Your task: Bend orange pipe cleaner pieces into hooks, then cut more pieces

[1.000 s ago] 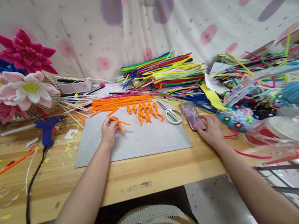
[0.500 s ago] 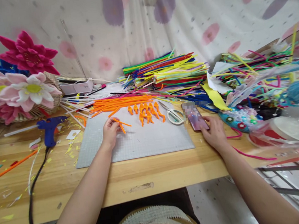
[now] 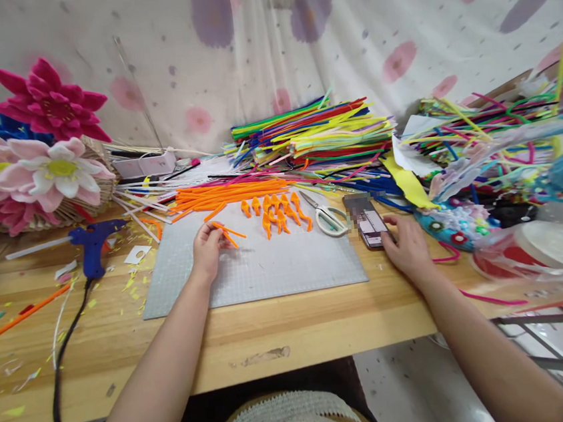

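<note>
Orange fuzzy stems (image 3: pixel 233 231), short and thin, sit at eleven o'clock from the centre of the grey mat (image 3: pixel 278 275), in my left hand (image 3: pixel 207 251). Its fingers are narrowed to a pinch around them. My right hand (image 3: pixel 408 241), at three o'clock, is loosely curled at the near right edge of the phone (image 3: pixel 371 225); I cannot tell whether it grips or merely touches. For good handling, I judge that the pinch should be light and close to where the stems meet, so that the pile is not crushed, while the right hand's touch should be gentle enough to leave the phone in place. The stems are bright orange and straight, their free ends spreading toward four o'clock; their exact number is probably two or three, since my fingers hide part. Bent orange shapes (image 3: pixel 280 221) lie at one o'clock, scissors (image 3: pixel 323 213) at two.
</note>
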The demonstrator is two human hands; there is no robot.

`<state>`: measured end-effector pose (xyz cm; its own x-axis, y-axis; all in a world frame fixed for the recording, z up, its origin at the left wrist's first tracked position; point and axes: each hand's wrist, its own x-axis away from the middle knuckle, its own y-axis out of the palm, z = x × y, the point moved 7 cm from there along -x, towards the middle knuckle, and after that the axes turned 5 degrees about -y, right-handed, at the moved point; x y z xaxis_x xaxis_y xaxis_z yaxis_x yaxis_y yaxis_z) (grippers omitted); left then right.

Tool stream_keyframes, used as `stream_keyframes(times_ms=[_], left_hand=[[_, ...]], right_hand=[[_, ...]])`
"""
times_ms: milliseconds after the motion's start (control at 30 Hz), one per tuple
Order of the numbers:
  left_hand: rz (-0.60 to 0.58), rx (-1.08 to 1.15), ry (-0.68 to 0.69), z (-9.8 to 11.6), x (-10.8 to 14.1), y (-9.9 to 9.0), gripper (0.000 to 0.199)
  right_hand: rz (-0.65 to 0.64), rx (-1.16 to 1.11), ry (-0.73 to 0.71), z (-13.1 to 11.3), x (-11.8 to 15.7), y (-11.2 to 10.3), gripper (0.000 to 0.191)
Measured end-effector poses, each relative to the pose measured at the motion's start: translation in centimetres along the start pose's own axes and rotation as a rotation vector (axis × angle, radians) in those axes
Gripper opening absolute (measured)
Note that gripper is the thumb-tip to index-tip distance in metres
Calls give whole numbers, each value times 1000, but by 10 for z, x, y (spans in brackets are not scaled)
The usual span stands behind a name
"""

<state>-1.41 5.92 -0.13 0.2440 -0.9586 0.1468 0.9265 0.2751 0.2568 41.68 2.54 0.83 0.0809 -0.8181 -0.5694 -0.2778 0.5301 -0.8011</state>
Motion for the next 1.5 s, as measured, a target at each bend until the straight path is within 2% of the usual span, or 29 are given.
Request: stream_keyframes(times_ms=[233,400,600,733,933,1100,1233,1367,1500], left_hand=[[22,23,6,0,2,-1,16],[50,20,13,1,2,-2,15],[37,-7,14,-1,0,-1,15],[55,14,16,-1,0,-3,16],[80,30,-2,-2,-2,-5,17],[104,-33,12,-3,-2,-6,17],[60,-91,26,-4,0,-1,19],[33,-123,53,-4,0,3,17],[15,-174,84,-6,-1,5,10]], right_hand=[[-86,-31,46,2,-11,7,33],[-49,-62,32,1,-8,0,36],[-167,-88,33,8,-12,15,41],[-133,-96,46,10,-18,15,44],[-93,-118,32,-2,-10,2,40],[-143,-93,-19,-11,-10,7,36],[-135,-56,1,-13,-18,8,32],[-66,-117,-15,-34,-35,2,29],[-39,-281,-111,-91,-60,9,22]])
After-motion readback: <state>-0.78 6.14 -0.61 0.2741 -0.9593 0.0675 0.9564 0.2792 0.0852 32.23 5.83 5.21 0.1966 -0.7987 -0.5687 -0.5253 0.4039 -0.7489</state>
